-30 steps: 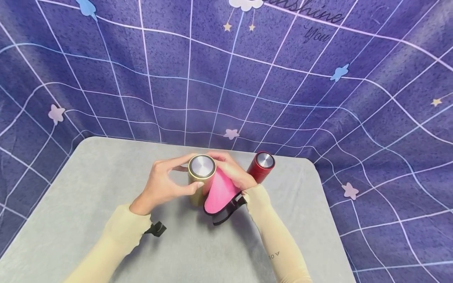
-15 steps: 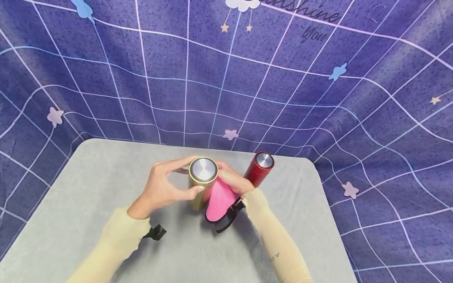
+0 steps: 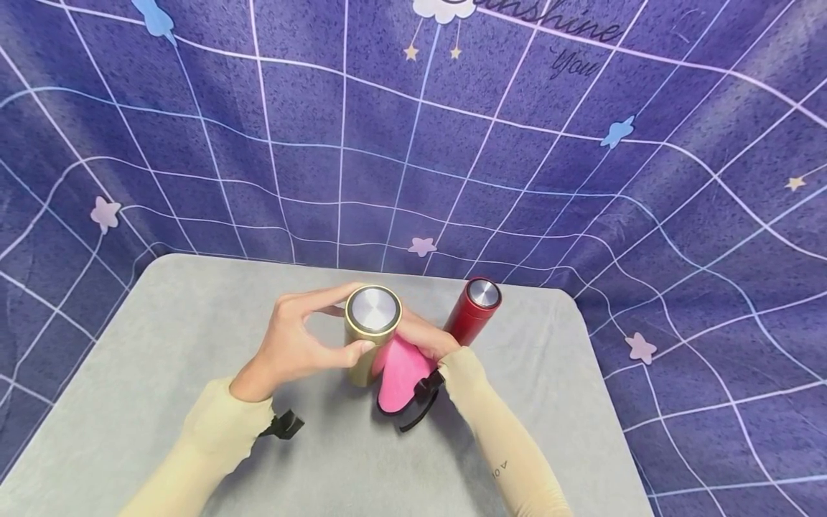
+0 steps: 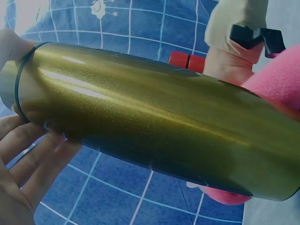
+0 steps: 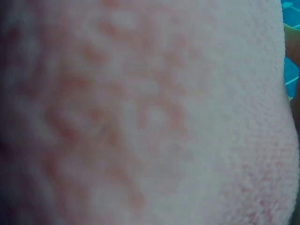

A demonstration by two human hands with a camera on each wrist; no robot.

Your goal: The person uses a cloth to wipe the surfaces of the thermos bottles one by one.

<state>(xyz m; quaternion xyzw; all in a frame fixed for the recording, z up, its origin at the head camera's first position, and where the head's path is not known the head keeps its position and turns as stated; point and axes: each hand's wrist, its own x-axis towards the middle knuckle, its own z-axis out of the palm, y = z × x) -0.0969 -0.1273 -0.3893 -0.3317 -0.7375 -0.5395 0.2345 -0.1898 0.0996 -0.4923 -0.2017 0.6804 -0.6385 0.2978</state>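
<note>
The gold bottle (image 3: 359, 359) was roughly upright over the middle of the counter (image 3: 342, 467), between the two hands; whether its base touched down could not be told. The left hand (image 3: 287, 345) gripped it near the lid (image 3: 373, 309), thumb on the near side and fingers on the far side, with a wide gap between palm and bottle. The right hand (image 3: 423, 334) was at the other side with the pink cloth (image 3: 400, 380); its fingers were hidden, so how far they were curled could not be seen. Just beyond it stood the red bottle (image 3: 474, 309).

Judging by its glossy, metallic look, the gold bottle was probably stiff, of moderate weight, and liable to slip or turn under loose fingertips. A dent or scratch seemed likelier than a break. Around the dark seam (image 4: 17, 86) looked a sound place to hold it. The cloth seemed light, soft and easy to bunch anywhere.
</note>
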